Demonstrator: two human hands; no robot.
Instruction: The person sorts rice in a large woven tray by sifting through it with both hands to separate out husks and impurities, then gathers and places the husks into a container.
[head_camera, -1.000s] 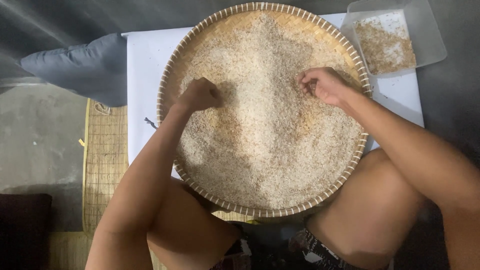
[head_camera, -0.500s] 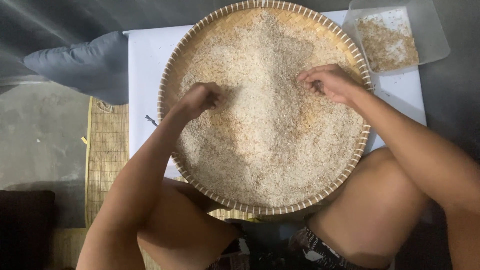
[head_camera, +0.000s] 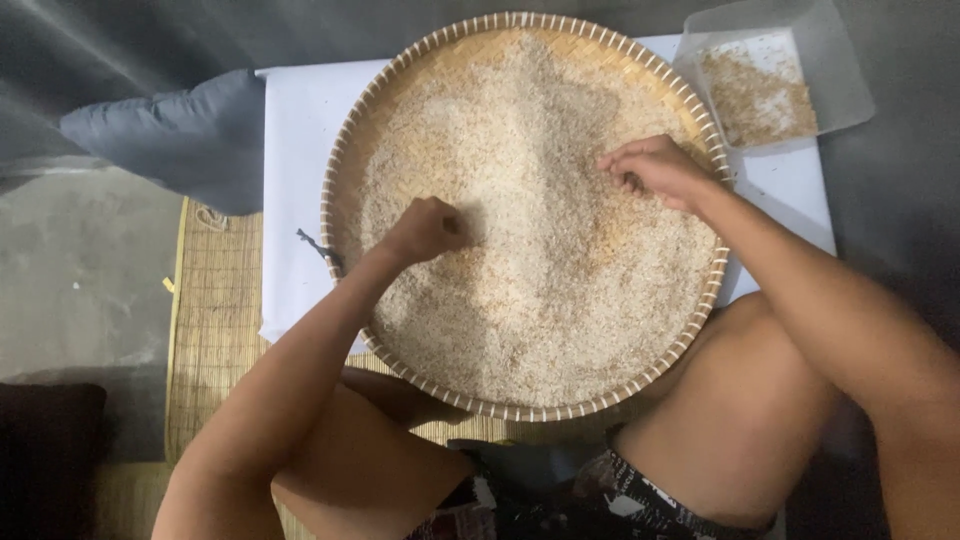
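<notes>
Fingers of the left hand (head_camera: 425, 228) are curled together into a loose fist, and the knuckles rest on the pale, husky rice grains (head_camera: 540, 240) a little left of the middle of the round woven bamboo tray (head_camera: 345, 160). Whether some grains are pinched inside this closed grip, I cannot tell. The right hand (head_camera: 655, 170) lies on the grains near the right rim of the tray, with the fingertips drawn together and pointing down into the rice; the pinch is too small to see what it holds.

The grains cover almost the whole tray in a thin layer. At the upper left, bare woven bamboo shows through.

Under the tray lies a white rectangular sheet (head_camera: 295, 200), which sticks out from the left side and the right side of the tray. Past the upper right rim of the tray, on the sheet's corner, stands a clear shallow plastic container (head_camera: 845, 70) with a small heap of brownish grains and husks (head_camera: 760, 95) inside. To the left of the tray, beyond the sheet, there is a grey soft cushion (head_camera: 170, 135), and below the cushion a woven straw mat (head_camera: 215, 330) on the floor. The person's bare knees are just below the tray's lower rim.
</notes>
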